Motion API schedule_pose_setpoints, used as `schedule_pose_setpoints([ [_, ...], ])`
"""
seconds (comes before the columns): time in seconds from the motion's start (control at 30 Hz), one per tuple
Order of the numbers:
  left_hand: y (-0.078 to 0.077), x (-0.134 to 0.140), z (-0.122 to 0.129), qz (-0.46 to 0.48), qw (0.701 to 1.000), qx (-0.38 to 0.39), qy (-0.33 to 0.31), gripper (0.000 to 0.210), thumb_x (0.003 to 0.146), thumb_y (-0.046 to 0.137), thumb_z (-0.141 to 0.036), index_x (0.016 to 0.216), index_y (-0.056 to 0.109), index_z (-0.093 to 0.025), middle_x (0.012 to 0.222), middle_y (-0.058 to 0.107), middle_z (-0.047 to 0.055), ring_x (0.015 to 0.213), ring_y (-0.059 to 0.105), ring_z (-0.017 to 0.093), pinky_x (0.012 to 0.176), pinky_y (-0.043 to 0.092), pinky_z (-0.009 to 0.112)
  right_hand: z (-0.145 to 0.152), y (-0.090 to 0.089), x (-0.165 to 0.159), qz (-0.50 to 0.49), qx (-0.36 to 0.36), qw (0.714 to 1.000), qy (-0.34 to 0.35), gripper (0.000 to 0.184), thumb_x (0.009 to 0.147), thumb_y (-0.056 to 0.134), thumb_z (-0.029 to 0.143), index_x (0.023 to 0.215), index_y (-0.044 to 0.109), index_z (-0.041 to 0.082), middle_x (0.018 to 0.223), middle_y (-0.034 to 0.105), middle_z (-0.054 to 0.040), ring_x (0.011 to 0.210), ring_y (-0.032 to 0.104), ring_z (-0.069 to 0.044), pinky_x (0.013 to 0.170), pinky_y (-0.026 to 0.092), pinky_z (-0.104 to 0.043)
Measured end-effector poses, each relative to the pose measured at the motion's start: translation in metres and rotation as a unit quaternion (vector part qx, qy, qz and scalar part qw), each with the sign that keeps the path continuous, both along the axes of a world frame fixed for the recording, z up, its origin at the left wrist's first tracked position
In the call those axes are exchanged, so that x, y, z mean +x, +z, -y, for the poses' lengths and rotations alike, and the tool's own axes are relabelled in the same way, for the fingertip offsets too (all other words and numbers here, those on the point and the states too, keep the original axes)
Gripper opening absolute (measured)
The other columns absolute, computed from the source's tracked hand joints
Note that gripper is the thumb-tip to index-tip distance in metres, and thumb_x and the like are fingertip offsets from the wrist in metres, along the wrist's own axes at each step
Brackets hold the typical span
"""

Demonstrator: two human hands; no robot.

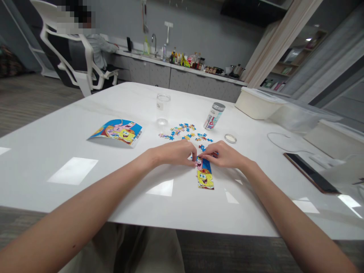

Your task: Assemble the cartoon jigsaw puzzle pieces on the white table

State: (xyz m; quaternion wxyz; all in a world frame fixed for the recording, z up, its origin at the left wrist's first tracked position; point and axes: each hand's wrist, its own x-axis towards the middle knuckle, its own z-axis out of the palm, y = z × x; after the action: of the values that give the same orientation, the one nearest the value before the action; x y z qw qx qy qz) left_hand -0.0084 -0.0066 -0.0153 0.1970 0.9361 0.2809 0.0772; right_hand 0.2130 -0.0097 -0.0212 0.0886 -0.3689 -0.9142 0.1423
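A partly joined strip of jigsaw puzzle [205,179] lies flat on the white table, showing a yellow cartoon face below and a pink one above. My left hand [181,152] is at its upper left edge, fingers curled and thumb and fingertips closed on a puzzle piece there. From the other side my right hand [225,154] pinches at the top edge, with bits of blue and red piece showing under its fingers. Just beyond both hands, several loose puzzle pieces [182,129] are scattered. The fingertips partly hide the pieces they touch.
A curved picture sheet [118,132] lies at left. An open clear jar [163,110], a lidded puzzle jar [214,116] and a round lid [230,138] stand or lie behind the pieces. At right are a phone [309,172], a cable and bins [257,103]. A person sits beyond the table.
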Motion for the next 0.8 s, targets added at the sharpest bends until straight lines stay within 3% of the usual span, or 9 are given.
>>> schedule_pose_setpoints([
  [0.3,0.0003,-0.0006,0.0018,0.010,1.000,-0.004,-0.006,0.018,0.081,0.065,-0.029,0.091,0.072,-0.016,0.066,0.061,0.000,0.060,0.051,0.010,0.065,0.039,0.023,0.0003,-0.0013,0.0008,-0.019,0.005,1.000,0.003,0.027,0.086,0.055,0.030,0.101,0.075,0.020,0.068,0.068,-0.0029,0.052,0.049,-0.010,0.056,0.034,-0.024],
  [0.57,0.0016,-0.0017,0.0013,-0.002,1.000,0.007,0.001,0.026,0.083,0.062,-0.032,0.102,0.071,-0.017,0.063,0.060,-0.001,0.061,0.053,0.011,0.063,0.038,0.023,0.0012,0.0020,-0.0004,-0.017,-0.002,1.000,-0.010,0.028,0.085,0.054,0.027,0.102,0.074,0.017,0.063,0.064,-0.0015,0.052,0.047,-0.009,0.056,0.032,-0.025],
  [0.8,0.0037,-0.0075,-0.0011,-0.019,1.000,-0.005,0.000,0.024,0.084,0.060,-0.035,0.098,0.072,-0.019,0.063,0.059,-0.001,0.064,0.053,0.012,0.064,0.036,0.022,0.0019,0.0034,-0.0011,-0.015,0.000,1.000,-0.017,0.027,0.085,0.054,0.025,0.100,0.074,0.016,0.060,0.062,-0.0009,0.052,0.045,-0.009,0.056,0.032,-0.025],
])
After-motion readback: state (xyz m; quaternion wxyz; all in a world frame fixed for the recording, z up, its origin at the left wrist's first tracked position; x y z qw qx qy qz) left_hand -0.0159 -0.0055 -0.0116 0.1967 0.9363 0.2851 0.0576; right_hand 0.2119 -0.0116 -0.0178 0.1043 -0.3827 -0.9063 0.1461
